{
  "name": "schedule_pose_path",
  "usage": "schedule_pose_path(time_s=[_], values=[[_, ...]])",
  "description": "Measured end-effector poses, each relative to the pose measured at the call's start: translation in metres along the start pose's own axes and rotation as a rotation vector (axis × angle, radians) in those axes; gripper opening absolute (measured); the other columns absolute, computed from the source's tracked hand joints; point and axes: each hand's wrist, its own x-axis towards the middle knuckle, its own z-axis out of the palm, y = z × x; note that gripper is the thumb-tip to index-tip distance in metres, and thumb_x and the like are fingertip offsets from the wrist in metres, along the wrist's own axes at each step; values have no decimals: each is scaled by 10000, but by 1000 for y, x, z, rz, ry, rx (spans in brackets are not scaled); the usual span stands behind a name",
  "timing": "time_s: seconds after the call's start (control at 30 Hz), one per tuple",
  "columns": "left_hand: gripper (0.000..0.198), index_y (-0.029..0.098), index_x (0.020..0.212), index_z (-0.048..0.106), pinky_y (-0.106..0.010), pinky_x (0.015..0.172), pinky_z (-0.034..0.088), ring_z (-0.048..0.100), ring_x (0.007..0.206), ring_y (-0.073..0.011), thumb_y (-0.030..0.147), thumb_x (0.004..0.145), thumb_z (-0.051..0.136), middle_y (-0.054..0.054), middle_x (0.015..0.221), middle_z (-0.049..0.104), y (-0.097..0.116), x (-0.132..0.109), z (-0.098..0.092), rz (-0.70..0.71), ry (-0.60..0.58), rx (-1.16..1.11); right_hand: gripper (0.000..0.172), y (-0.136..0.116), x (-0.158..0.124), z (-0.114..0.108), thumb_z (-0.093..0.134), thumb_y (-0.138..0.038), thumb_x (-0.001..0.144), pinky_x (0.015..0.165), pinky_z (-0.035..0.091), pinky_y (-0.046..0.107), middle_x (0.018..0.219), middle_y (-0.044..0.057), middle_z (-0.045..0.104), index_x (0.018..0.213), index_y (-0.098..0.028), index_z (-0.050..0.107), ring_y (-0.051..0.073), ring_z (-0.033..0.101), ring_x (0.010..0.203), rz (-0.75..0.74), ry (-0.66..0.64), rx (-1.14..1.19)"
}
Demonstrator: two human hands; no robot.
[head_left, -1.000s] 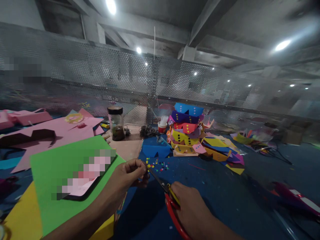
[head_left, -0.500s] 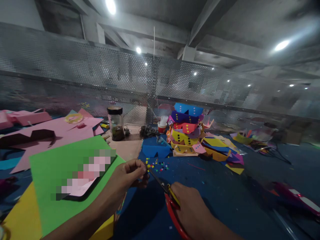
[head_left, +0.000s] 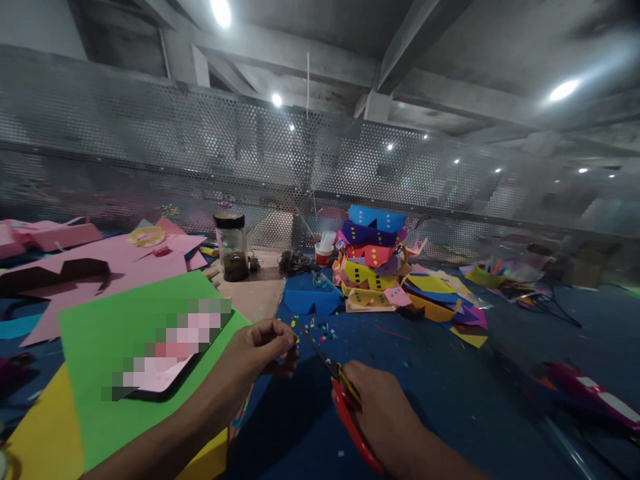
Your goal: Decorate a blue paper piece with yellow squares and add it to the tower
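My right hand (head_left: 376,399) grips a pair of scissors (head_left: 345,417) with red and yellow handles, the blades pointing up and left toward my other hand. Fingers curled and thumb pressed in, my left hand (head_left: 273,347) is closed in a pinch; what lies between its fingertips is too small and dark to make out. Just beyond the blade tips, tiny coloured paper squares (head_left: 320,327) are scattered on the blue table (head_left: 425,387). A blue paper mask shape (head_left: 311,302) lies behind these bits.
Stacked paper masks (head_left: 373,257) in several colours stand at the back, beside loose coloured sheets (head_left: 450,303). To the left, a phone (head_left: 175,373) rests on a green sheet (head_left: 105,333). A dark-lidded jar (head_left: 233,250) stands behind it, and a magenta tool (head_left: 590,393) lies right.
The scissors have drawn back slightly to the right, so their tips sit a little farther from my left fingers. My left hand has barely moved.
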Motion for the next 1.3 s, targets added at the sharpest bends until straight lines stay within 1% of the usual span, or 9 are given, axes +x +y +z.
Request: schedule_pose_path(time_s=[0.1,0.23,0.37,0.5,0.63,0.77,0.9,1.0,1.3], values=[[197,179,727,603,-256,553,487,592,575,-147,361,741,679,11,625,637,-7,3,2,26,-75,119,129,2,2,-3,502,-270,881,570,306,231,798,-6,665,781,-213,561,134,595,667,1,78,19],[99,188,738,619,-242,554,438,585,577,-153,278,777,604,18,605,626,-18,5,4,176,-111,404,228,4,5,-11,535,-423,885,551,283,236,795,-10,660,793,-217,564,136,591,650,9,116,-8],[107,205,771,655,-253,623,428,617,691,-184,232,783,553,-6,726,685,-23,4,2,295,-116,701,203,11,10,-22,573,-418,852,576,286,242,844,-1,659,823,-217,581,158,617,729,8,76,-86],[145,222,800,667,-247,575,380,597,629,-178,281,822,536,-3,688,678,-22,1,1,342,-143,853,201,23,12,-40,577,-408,836,576,280,259,830,12,650,807,-209,584,172,611,728,35,76,-207],[187,226,784,652,-244,537,348,571,570,-171,386,831,565,8,628,653,-17,0,1,395,-65,891,337,34,3,-62,549,-543,841,593,309,268,879,35,660,853,-210,605,196,616,753,63,86,-251],[213,228,873,641,-252,578,383,603,628,-188,405,865,521,4,686,669,-12,3,-2,415,28,876,484,51,-11,-82,520,-672,806,626,351,281,918,64,670,901,-207,616,230,622,781,91,47,-286],[213,234,896,639,-257,622,411,628,681,-198,402,863,512,3,743,690,-13,8,-7,454,72,880,430,78,-23,-94,469,-570,885,675,374,292,988,108,660,991,-179,614,251,625,840,61,22,-394],[233,233,925,634,-261,649,429,643,723,-207,416,858,507,-8,793,706,-14,11,-11,451,97,903,404,101,-29,-100,493,-501,887,719,389,296,1053,134,643,1065,-157,607,262,620,889,94,-17,-426],[253,229,929,621,-250,669,439,652,747,-207,437,846,503,-6,829,720,-15,16,-15,460,152,921,323,151,-27,-108,572,-423,826,729,405,267,1006,110,642,981,-150,648,232,608,871,174,-115,-380]])
